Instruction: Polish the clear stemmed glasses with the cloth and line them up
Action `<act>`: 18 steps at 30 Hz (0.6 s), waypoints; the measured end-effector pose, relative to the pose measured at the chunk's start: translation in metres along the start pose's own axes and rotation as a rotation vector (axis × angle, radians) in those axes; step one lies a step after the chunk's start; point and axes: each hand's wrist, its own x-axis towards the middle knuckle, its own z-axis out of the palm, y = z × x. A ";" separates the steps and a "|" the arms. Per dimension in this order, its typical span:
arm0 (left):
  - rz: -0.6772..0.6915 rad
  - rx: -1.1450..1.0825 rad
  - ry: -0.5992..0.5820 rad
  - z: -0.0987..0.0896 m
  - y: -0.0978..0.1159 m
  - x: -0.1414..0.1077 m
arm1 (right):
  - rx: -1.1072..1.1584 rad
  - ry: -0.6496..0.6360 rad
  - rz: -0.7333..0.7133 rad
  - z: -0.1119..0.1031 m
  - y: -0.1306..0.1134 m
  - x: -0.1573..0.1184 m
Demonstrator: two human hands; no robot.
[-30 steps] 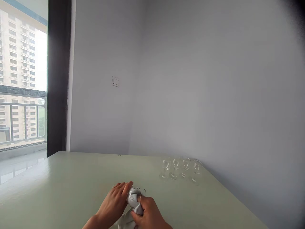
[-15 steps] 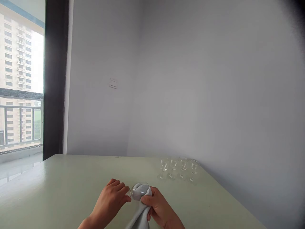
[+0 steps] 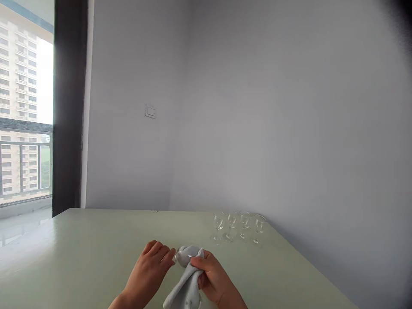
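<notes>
A clear stemmed glass (image 3: 180,257) lies on its side in the air between my hands, its bowl toward the right. My left hand (image 3: 151,266) is closed around its stem and foot end, which the fingers mostly hide. My right hand (image 3: 214,274) pinches a light grey cloth (image 3: 185,292), thumb on top, at the bowl's mouth. Part of the cloth is bunched inside the bowl, and the rest hangs down below the hand.
Several clear stemmed glasses (image 3: 231,227) stand upright in a row at the back right of the pale green table (image 3: 96,249). Grey walls (image 3: 257,107) border the table behind and to the right. A window with a railing (image 3: 22,163) is at the left.
My left fingers have closed in more tightly around the stem. The hanging cloth has swung a little to the left and shows more of its end. The view has shifted slightly right.
</notes>
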 end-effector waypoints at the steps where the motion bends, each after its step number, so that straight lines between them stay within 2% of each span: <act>1: -0.053 -0.084 -0.063 0.001 -0.001 0.000 | -0.027 -0.025 -0.002 0.000 -0.003 -0.002; 5: -0.322 -0.501 -0.392 0.006 -0.005 0.002 | -0.256 -0.198 0.009 -0.008 -0.019 -0.012; 7: -0.343 -0.591 -0.510 0.008 -0.003 0.003 | -0.317 -0.260 0.042 -0.013 -0.024 -0.014; 8: -0.343 -0.601 -0.533 0.008 -0.002 0.004 | -0.307 -0.256 0.050 -0.016 -0.024 -0.013; 9: -0.352 -0.586 -0.514 0.008 -0.001 0.004 | -0.274 -0.223 0.045 -0.017 -0.023 -0.012; 11: -0.316 -0.440 -0.374 0.006 0.003 0.005 | -0.174 -0.120 0.019 -0.018 -0.018 -0.008; 14: -0.092 -0.084 -0.124 0.004 0.006 0.003 | -0.046 -0.022 -0.003 -0.014 -0.007 0.000; 16: 0.002 0.030 -0.083 0.004 0.006 0.002 | -0.017 -0.022 0.001 -0.011 -0.004 0.003; 18: -0.025 -0.007 -0.110 0.004 0.005 0.002 | -0.021 -0.040 0.001 -0.009 -0.004 0.002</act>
